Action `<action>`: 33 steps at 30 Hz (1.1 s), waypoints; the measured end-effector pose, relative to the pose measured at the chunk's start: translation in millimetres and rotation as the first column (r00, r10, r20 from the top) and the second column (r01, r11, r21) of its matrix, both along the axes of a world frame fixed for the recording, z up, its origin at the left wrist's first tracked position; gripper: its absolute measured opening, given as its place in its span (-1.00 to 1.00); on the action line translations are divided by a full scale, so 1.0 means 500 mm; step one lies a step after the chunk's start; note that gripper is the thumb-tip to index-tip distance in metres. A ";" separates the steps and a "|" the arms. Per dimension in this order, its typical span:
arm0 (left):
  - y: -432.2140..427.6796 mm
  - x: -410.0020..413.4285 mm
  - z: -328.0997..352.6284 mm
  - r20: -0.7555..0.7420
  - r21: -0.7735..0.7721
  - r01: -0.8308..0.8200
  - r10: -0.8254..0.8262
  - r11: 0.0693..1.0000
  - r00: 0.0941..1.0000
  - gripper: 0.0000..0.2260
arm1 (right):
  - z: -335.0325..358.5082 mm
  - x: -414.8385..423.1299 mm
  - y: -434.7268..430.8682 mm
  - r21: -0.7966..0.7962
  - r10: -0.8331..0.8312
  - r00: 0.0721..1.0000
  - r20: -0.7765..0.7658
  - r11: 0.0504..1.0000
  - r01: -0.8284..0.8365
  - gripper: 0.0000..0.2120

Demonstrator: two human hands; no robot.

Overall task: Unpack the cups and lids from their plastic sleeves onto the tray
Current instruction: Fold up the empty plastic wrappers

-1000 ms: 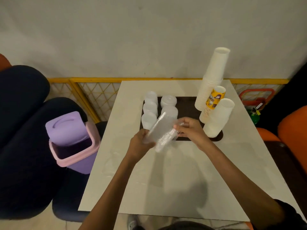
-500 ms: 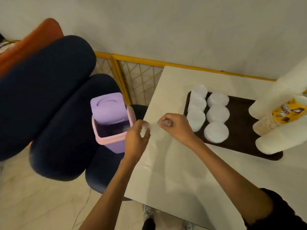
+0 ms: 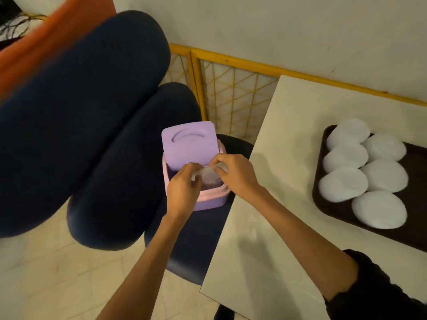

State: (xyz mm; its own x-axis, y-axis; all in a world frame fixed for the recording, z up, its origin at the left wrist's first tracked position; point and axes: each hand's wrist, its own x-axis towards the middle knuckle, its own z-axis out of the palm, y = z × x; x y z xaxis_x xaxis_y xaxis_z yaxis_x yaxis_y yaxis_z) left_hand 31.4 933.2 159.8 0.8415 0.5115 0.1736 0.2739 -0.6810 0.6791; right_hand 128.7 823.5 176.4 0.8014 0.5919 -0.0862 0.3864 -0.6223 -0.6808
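A crumpled clear plastic sleeve (image 3: 208,174) hangs over the open mouth of a purple and pink bin (image 3: 196,172). My left hand (image 3: 183,188) pinches its left end and my right hand (image 3: 235,175) pinches its right end. Several white lids (image 3: 360,172) lie in two rows on the dark brown tray (image 3: 416,229) at the right, on the white table (image 3: 272,227). The cup stacks are out of view.
The bin stands on a dark blue seat (image 3: 198,234) beside the table's left edge, its lid tipped up. Big dark blue cushions (image 3: 87,112) fill the left. A yellow lattice fence (image 3: 233,88) runs along the wall behind.
Both hands carried the empty sleeve left from above the tray, past the table edge, to over the bin. The view swung left, and the cup stacks left the frame.
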 end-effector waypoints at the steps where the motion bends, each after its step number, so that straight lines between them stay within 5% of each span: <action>1: 0.010 0.002 -0.008 -0.019 -0.004 0.005 -0.005 1.000 1.000 -0.82 | -0.010 0.001 0.009 -0.019 0.005 1.000 -0.008 1.000 -0.006 -0.74; 13: 0.081 0.035 -0.145 -0.266 -0.031 0.045 -0.052 0.998 0.963 -0.79 | -0.133 0.000 0.055 -0.051 -0.002 0.995 -0.097 0.999 -0.003 -0.61; 19: 0.048 0.038 -0.166 -0.241 -0.041 0.016 -0.025 0.999 0.970 -0.67 | -0.159 0.003 0.004 -0.104 -0.110 0.987 -0.119 0.990 0.098 -0.57; 27: -0.113 0.013 -0.145 -0.252 -0.318 0.007 -0.092 0.948 0.963 -0.81 | -0.173 -0.007 -0.130 -0.099 -0.279 0.954 -0.115 0.958 0.268 -0.66; 33: -0.222 -0.030 -0.179 -0.445 -0.199 0.007 -0.097 0.980 0.890 -0.45 | -0.182 -0.062 -0.263 -0.155 -0.298 0.952 -0.074 0.946 0.284 -0.71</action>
State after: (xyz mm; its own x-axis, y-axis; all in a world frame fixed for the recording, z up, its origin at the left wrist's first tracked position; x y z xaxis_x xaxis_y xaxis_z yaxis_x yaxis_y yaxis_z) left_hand 16.2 822.4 70.1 0.8315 0.4503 -0.3252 0.5488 -0.5753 0.6065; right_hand 97.9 692.2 85.7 0.9209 0.3104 -0.2360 0.1118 -0.7901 -0.6027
